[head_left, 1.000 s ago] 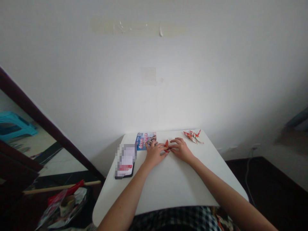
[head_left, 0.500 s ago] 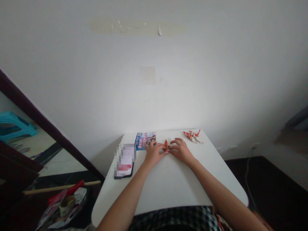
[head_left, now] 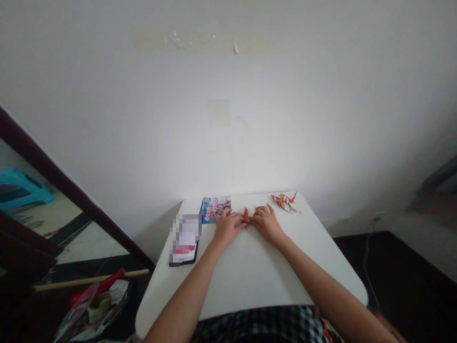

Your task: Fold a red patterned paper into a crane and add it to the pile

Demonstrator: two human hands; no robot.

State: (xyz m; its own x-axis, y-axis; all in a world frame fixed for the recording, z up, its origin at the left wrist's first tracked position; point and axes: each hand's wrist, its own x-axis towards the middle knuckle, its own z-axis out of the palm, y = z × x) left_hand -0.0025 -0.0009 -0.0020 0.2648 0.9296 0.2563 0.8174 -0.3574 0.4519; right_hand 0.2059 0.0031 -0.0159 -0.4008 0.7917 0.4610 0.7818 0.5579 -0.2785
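A small folded piece of red-orange paper (head_left: pixel 246 215) stands between my hands, low over the white table (head_left: pixel 264 276), one pointed flap sticking up. My left hand (head_left: pixel 227 227) pinches it from the left with thumb and fingertips. From the right, my right hand (head_left: pixel 267 223) grips its other side, fingers bent and close together. The fingers cover most of the paper's lower part. Beyond my right hand lie red-and-white folded paper figures (head_left: pixel 286 202) with pointed ends. Past my left fingers is a blue printed leaflet (head_left: pixel 210 210).
A phone (head_left: pixel 185 238), partly blurred out, lies at the table's left side. The wall (head_left: pixel 228 157) rises behind the table's far edge. On the floor at left are a bag with a tape roll (head_left: pixel 99 305) and a wooden stick (head_left: pixel 135 273). A mirror reflects a blue stool (head_left: pixel 28 188).
My right hand has shifted slightly left, and its fingers have drawn closer together around the folded paper. My left hand has stayed almost in place.
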